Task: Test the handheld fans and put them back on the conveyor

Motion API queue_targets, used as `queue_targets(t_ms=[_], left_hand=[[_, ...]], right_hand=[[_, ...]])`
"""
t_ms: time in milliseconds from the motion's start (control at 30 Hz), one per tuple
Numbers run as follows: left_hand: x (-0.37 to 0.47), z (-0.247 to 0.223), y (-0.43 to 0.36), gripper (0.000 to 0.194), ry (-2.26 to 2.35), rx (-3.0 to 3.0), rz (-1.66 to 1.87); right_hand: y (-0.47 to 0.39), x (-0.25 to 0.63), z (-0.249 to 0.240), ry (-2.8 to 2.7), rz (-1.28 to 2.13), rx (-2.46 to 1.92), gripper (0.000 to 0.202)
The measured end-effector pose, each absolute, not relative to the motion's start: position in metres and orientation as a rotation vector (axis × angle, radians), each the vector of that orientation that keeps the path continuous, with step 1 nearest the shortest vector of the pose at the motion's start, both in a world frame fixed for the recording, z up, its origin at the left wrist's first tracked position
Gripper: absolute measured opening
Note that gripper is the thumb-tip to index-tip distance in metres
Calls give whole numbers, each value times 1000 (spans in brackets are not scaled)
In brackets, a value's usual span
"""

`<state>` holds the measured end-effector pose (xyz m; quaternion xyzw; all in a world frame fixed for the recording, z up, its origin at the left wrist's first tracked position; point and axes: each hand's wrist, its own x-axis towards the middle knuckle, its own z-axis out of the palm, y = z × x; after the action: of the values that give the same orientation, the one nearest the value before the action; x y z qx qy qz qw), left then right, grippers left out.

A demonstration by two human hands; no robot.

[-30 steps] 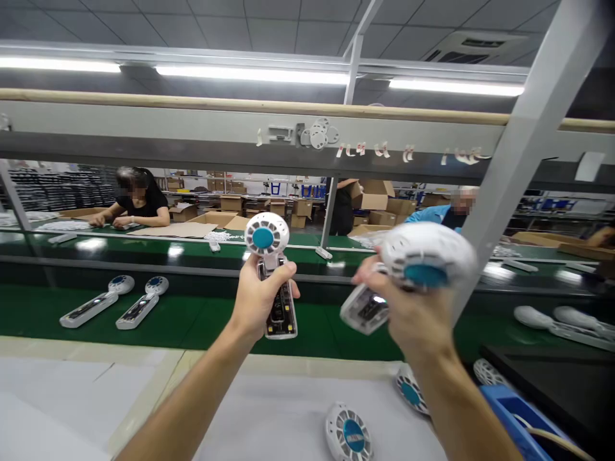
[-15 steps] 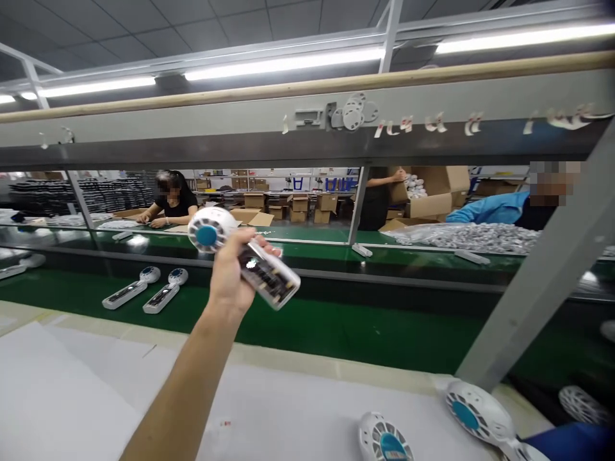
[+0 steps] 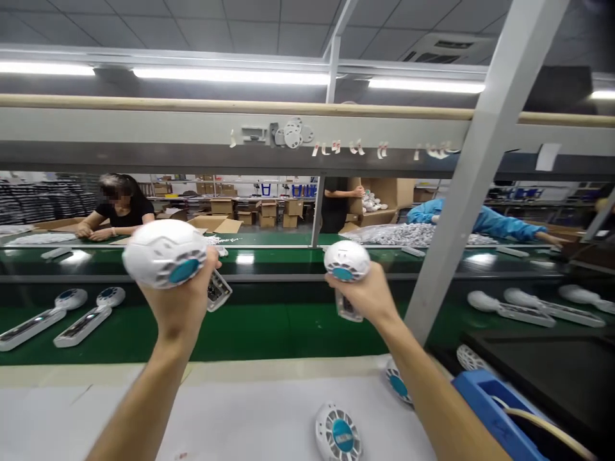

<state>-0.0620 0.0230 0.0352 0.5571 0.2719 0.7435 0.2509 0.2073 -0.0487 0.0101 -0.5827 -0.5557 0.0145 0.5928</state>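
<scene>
My left hand [image 3: 179, 310] is closed around a white handheld fan [image 3: 161, 250], its round head with a teal centre raised at the left. The fan's open handle, with dark circuitry inside, sticks out past my fingers. Farther right, my right hand [image 3: 377, 298] grips a second handheld fan [image 3: 346, 256] by the handle, just below its head. Part of that handle shows under the hand. Below, on the white work surface [image 3: 250, 410], lies a fan head [image 3: 337, 432] with a teal centre. Another fan [image 3: 398, 382] is partly hidden by my right forearm.
A green conveyor belt [image 3: 269, 330] crosses in front, with opened fans [image 3: 86, 323] at left and several more [image 3: 523, 307] at right. A slanted grey post [image 3: 461, 192] stands beside my right arm. A blue holder [image 3: 500, 410] sits lower right. Co-workers sit across the line.
My right hand has come into view holding a fan. My left hand has moved left with its fan, whose head is now turned upward. The view has swung right.
</scene>
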Motion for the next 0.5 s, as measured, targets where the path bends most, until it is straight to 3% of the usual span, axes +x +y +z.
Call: queue_targets(t_ms=[100, 200, 367, 500], left_hand=[[-58, 23, 37, 22, 982, 1857, 2176], [-53, 15, 49, 16, 1003, 2046, 2075], [-35, -8, 71, 31, 1040, 1723, 1495], [-18, -41, 86, 29, 1108, 1583, 1155]], right_hand=[[-22, 214, -14, -1310, 110, -1609, 22], [-8, 219, -36, -1274, 196, -1753, 28], [8, 221, -70, -1212, 410, -1785, 37], [15, 222, -89, -1232, 414, -1950, 48]])
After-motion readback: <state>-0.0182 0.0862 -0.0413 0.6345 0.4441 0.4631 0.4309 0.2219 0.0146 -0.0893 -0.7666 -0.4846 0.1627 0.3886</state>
